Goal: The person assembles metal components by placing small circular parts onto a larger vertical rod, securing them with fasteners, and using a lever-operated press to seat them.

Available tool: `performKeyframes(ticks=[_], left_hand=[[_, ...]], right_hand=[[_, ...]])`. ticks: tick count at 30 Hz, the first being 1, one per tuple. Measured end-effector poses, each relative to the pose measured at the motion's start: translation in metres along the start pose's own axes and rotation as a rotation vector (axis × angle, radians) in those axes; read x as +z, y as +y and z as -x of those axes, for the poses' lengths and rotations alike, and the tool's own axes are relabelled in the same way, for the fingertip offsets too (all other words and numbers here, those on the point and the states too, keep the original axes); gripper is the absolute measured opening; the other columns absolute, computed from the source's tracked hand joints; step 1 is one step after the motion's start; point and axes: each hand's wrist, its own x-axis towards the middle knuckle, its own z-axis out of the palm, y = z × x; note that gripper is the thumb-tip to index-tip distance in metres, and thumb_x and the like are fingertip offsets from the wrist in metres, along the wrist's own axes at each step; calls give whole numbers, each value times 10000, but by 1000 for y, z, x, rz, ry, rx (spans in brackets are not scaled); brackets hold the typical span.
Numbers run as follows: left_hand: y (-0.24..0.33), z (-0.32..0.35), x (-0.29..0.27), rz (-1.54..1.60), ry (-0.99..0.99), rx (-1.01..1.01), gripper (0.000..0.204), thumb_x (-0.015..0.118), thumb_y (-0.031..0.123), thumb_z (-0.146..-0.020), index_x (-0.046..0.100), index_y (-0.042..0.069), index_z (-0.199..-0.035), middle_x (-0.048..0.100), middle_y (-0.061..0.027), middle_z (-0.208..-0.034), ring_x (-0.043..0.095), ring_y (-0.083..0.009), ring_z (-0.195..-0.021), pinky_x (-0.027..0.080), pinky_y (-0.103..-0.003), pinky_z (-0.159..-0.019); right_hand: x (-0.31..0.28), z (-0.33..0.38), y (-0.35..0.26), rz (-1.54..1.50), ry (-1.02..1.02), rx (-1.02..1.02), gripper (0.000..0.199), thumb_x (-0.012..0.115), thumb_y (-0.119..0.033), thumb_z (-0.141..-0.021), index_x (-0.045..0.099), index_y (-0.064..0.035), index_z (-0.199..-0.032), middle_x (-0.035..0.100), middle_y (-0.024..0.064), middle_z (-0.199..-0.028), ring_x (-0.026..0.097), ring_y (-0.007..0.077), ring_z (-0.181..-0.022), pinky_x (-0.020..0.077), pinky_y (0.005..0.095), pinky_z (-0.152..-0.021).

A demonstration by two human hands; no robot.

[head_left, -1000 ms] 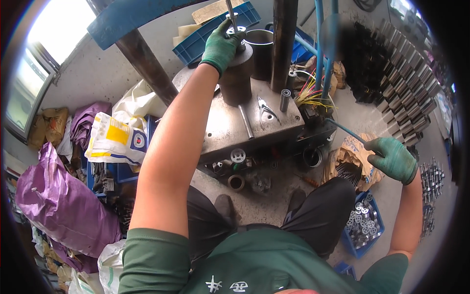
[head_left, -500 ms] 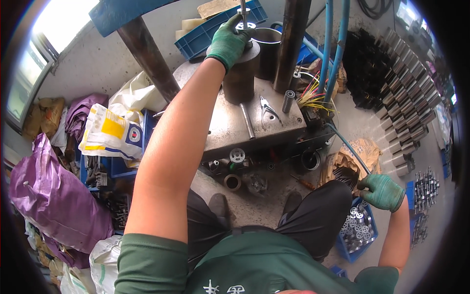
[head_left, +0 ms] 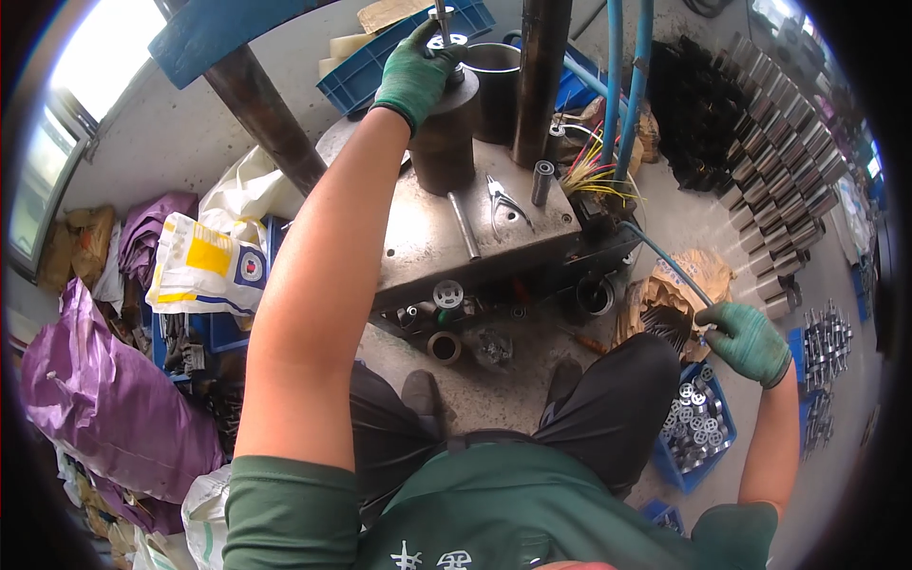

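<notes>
Up ahead, the left hand (head_left: 416,74), in a green glove, is curled over the top of a dark metal cylinder (head_left: 443,142) that stands upright on a grey steel press table (head_left: 427,247); its fingers close around a small part with a thin pin (head_left: 443,21) rising from it, though what exactly they pinch is hidden by the glove. Just to the right of that hand stands a dark open cup (head_left: 495,87) and a thick upright column (head_left: 539,76). Nearer the body than the left hand, pliers (head_left: 502,201) and a slim rod (head_left: 464,226) lie flat on the table. Low on the other side, well apart from the left hand, the gloved right hand (head_left: 749,342) is closed around the end of a thin blue hose (head_left: 665,261) that runs up toward the table's edge. Directly below the right hand sits a blue bin of small metal parts (head_left: 693,427), and just left of it is a crumpled brown sack (head_left: 665,304).
</notes>
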Motion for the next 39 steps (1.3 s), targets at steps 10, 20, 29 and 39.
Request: performKeyframes(ticks=[10, 20, 29, 39], left_hand=[[10, 6, 2, -8, 8, 0, 570, 820, 152, -962, 613, 122, -1492, 765, -59, -931, 694, -95, -739, 587, -269, -680], [9, 7, -10, 161, -34, -55, 410, 815, 136, -954, 713, 37, -1338, 765, -65, -1097, 717, -139, -915, 605, -278, -834], [24, 16, -1, 196, -20, -49, 438, 833, 147, -941, 700, 5, -1333, 769, -86, -1086, 732, -139, -882, 626, -274, -810], [30, 21, 1, 115, 31, -49, 446, 859, 169, -923, 702, 10, -1309, 773, -81, -1018, 730, -117, -779, 638, -264, -750]], right_hand=[[-1, 3, 8, 12, 115, -24, 329, 658, -95, -897, 732, -14, -1207, 738, 210, -1122, 717, 383, -1006, 573, 439, -920], [-62, -81, 17, 143, 1092, -342, 242, 710, -51, -1002, 720, -18, -1241, 756, 126, -1141, 735, 203, -997, 594, 314, -883], [-104, -126, 30, 73, 1021, -161, 320, 698, -197, -1051, 704, -22, -1319, 763, 88, -1137, 700, 126, -953, 586, 297, -872], [16, 20, 6, 104, -41, -104, 287, 680, -131, -841, 761, -34, -1098, 746, 204, -1020, 724, 400, -928, 586, 475, -869]])
